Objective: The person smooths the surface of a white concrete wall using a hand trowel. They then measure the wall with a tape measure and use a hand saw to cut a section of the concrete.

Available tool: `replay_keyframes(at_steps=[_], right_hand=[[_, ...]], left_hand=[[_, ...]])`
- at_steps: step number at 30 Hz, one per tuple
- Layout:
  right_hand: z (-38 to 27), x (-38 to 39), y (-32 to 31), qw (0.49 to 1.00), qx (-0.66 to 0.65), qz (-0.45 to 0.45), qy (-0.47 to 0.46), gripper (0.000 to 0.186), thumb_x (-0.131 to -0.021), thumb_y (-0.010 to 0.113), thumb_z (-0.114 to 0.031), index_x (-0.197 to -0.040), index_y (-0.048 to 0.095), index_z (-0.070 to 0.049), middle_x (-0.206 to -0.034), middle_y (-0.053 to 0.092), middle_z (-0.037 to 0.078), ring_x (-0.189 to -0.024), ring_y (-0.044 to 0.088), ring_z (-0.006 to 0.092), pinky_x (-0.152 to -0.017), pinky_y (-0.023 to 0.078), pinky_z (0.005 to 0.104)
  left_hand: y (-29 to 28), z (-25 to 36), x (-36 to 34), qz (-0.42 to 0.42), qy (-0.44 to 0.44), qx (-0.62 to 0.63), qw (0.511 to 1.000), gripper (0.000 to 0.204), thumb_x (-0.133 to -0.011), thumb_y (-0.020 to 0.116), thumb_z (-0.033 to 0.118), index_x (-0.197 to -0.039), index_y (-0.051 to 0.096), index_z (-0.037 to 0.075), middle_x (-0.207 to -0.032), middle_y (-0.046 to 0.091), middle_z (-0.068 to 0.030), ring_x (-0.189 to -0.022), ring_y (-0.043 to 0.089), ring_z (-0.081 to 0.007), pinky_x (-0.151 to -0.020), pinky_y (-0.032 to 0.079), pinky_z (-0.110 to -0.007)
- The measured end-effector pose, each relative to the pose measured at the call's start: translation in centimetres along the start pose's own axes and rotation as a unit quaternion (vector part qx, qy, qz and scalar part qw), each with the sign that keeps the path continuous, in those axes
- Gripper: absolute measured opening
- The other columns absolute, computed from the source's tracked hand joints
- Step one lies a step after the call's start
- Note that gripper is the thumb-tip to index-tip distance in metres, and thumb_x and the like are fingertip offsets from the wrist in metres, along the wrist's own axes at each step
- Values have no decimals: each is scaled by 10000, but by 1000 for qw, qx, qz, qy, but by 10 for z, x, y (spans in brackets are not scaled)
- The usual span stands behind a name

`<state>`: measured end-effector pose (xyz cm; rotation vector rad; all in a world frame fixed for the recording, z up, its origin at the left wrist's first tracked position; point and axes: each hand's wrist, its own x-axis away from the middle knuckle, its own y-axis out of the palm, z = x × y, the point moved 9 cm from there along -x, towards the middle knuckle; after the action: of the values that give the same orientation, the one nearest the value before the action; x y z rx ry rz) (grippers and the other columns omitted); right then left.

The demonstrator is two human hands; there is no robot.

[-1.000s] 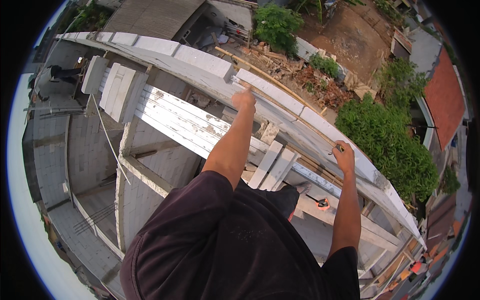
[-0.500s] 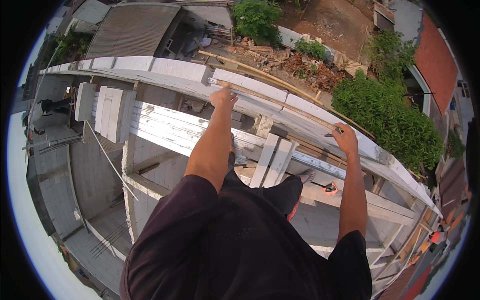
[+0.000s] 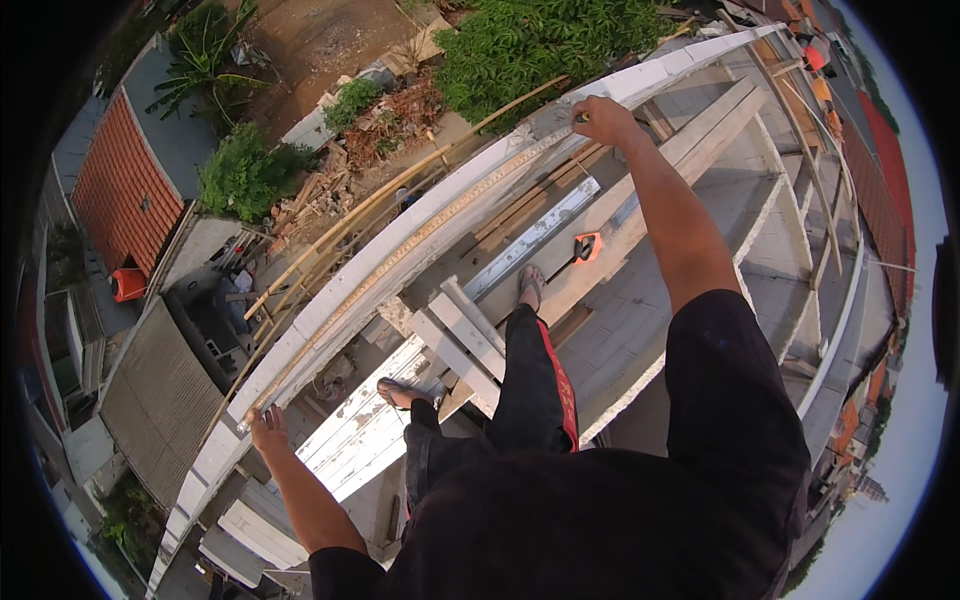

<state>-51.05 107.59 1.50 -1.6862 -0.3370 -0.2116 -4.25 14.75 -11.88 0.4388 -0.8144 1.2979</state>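
A long tan measuring strip (image 3: 430,225) runs along the white block wall top (image 3: 365,250). My left hand (image 3: 268,428), fingers apart, touches the wall near the strip's lower-left end. At the upper-right end my right hand (image 3: 600,122) is closed on a small yellow-and-black object, apparently a tape measure. Below that hand an orange-handled tool (image 3: 587,247) lies on a wooden plank. My sandalled feet rest on boards between my arms.
Bamboo poles (image 3: 290,285) line the wall's outer side, above a drop with rubble, trees (image 3: 500,55) and roofs (image 3: 125,195). Loose pale beams (image 3: 450,345), white painted boards (image 3: 350,440) and wooden planks (image 3: 700,135) span open room bays inside the wall.
The view has swung, so the wall now slopes up to the right. My left hand appears lower left, my right hand higher; both stay at the strip. More of my legs and feet shows.
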Motion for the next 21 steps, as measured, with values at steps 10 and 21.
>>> replay_keyframes(at_steps=[10,21], right_hand=[[53,-51,18,998,24,50,16,411,-911,780,-496,-1206,779,-210,-1243,695,125,-1223,647,351,-1002,574,505],[65,-39,30,993,18,108,41,452,-909,795,-478,-1250,754,-185,-1311,630,121,-1302,578,370,-1027,571,520]], left_hand=[[-18,11,5,31,-62,10,998,665,-989,781,310,-1506,456,50,-1337,661,-99,-1211,703,-308,-956,657,-449],[-1,6,8,37,-69,18,997,731,-969,806,281,-1511,419,-18,-1363,666,-148,-1230,691,-324,-980,652,-450]])
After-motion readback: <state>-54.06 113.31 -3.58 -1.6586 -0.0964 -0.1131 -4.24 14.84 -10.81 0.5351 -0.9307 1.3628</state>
